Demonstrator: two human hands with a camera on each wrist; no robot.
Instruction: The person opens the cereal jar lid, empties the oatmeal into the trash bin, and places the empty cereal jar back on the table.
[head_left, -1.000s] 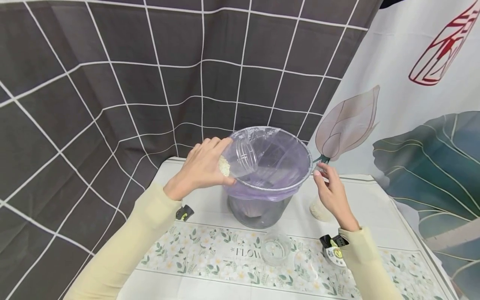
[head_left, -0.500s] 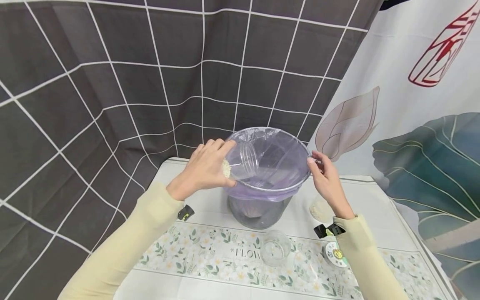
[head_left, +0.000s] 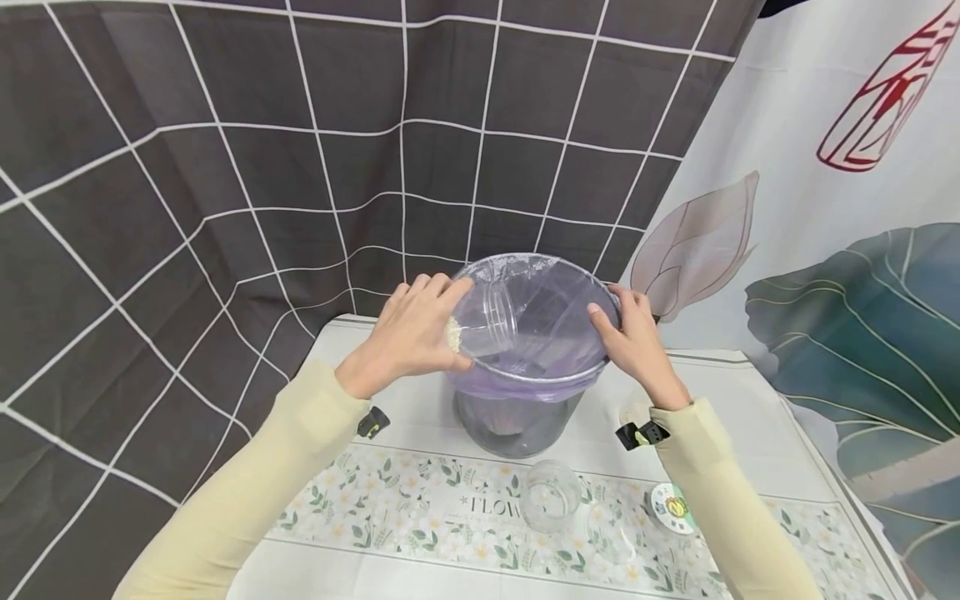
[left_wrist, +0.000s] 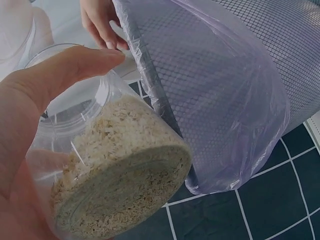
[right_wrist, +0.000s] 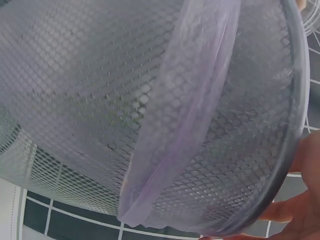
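Observation:
My left hand (head_left: 408, 337) grips a clear jar (head_left: 486, 318) and holds it tilted, its mouth over the inside of the mesh wastebasket (head_left: 510, 425). Pale husk-like flakes (left_wrist: 130, 130) lie in the base of the jar, seen closely in the left wrist view. The thin purple bin liner (head_left: 525, 387) folds down over the wastebasket's rim. On the opposite side, my right hand (head_left: 637, 346) holds that rim, thumb toward the inside. In the right wrist view, the fingers (right_wrist: 287, 210) lie against the rim's edge.
An open clear jar (head_left: 551, 497) stands on the flowered table runner (head_left: 420, 508), near a clear disc. A round labelled lid (head_left: 672, 508) lies to the right. Something pale (head_left: 636, 410) is partly hidden behind the right wrist. A dark gridded curtain (head_left: 315, 167) hangs behind.
My right hand has moved left from beside the wastebasket onto its rim and now holds it. The left hand and its tilted jar have barely moved.

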